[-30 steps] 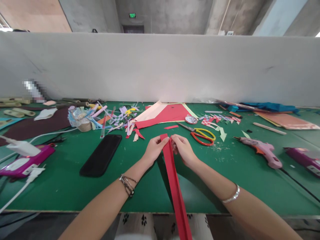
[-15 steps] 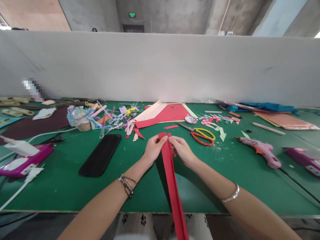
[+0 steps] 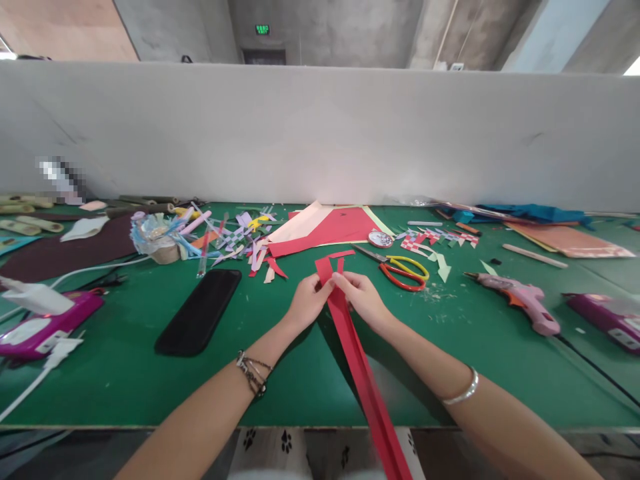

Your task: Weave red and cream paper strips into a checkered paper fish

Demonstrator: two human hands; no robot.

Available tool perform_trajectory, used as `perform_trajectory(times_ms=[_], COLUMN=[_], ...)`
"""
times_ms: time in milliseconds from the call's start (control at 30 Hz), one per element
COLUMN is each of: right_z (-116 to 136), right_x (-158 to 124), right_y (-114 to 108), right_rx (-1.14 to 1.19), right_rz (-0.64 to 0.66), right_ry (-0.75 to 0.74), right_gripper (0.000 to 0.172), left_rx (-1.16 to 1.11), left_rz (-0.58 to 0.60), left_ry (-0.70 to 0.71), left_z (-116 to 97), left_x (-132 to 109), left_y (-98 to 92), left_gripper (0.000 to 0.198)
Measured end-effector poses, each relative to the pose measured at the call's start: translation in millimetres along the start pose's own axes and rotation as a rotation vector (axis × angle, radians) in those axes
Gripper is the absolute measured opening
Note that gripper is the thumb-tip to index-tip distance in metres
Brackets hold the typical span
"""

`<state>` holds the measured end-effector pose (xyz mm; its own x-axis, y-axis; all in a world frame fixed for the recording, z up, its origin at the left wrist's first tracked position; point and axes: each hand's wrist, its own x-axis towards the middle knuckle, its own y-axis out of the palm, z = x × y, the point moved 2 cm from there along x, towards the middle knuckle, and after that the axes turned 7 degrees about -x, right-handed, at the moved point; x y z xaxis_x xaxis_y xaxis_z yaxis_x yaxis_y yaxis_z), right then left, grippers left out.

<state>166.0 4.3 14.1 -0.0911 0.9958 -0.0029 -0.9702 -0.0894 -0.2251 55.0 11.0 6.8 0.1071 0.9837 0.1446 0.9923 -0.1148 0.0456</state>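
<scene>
Long red paper strips (image 3: 361,373) run from between my hands down past the table's front edge. My left hand (image 3: 309,301) pinches them near their top end, thumb on top. Right beside it, my right hand (image 3: 364,298) is closed on the strips too, its thumb close to the left one. Two red ends stick out beyond the fingers, spread a little apart. Just past my right hand lie scissors (image 3: 403,270) with one yellow and one orange handle. A small loose red strip (image 3: 342,254) rests behind my fingertips.
A black phone (image 3: 199,312) lies left on the green table (image 3: 280,383). At right are a pink glue gun (image 3: 520,299) and a purple power strip (image 3: 603,320). Red paper sheets (image 3: 345,225) and woven paper scraps (image 3: 240,237) lie behind. A grey partition (image 3: 320,133) stands at the back.
The lower part of the red strips has swung to the right. Their top ends have spread farther apart and stick out more beyond my fingers.
</scene>
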Motion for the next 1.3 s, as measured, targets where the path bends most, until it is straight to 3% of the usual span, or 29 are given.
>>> perform_trajectory(times_ms=[267,500,733,833,967,1133,1300], right_z=[5.0,3.5,4.0,2.9,1.9,4.1,3.8], right_x=[-2.7,-1.5,-1.3,-0.9,-1.3,-2.7,-3.0], right_y=[3.1,0.5,-2.4,-2.0,-0.7,1.5,2.7], right_rx=[-0.030,0.018,0.040,-0.041,-0.138,-0.061,0.010], right_rz=[0.055,-0.023,-0.115,-0.083,0.006,0.068,0.045], right_ry=[0.008,0.034,-0.010,-0.063,-0.102,-0.073,-0.015], right_gripper=[0.035,0.037,0.040,0.040,0.036,0.033,0.035], left_rx=[-0.015,-0.043,0.005,0.058,0.080,0.071,0.055], left_rz=[-0.063,-0.129,0.070,0.030,-0.011,-0.040,-0.105], left_ry=[0.022,0.014,-0.025,-0.010,0.016,0.038,0.059], left_z=[5.4,5.9,4.3,5.1,2.6,-2.2,-0.5], left_x=[1.6,2.2,-1.7,-1.0,1.2,-0.5,-0.9], left_y=[-1.9,-4.9,3.3,1.3,-1.2,-0.6,-3.6], left_gripper=[0.021,0.024,0.025,0.035,0.030,0.025,0.027])
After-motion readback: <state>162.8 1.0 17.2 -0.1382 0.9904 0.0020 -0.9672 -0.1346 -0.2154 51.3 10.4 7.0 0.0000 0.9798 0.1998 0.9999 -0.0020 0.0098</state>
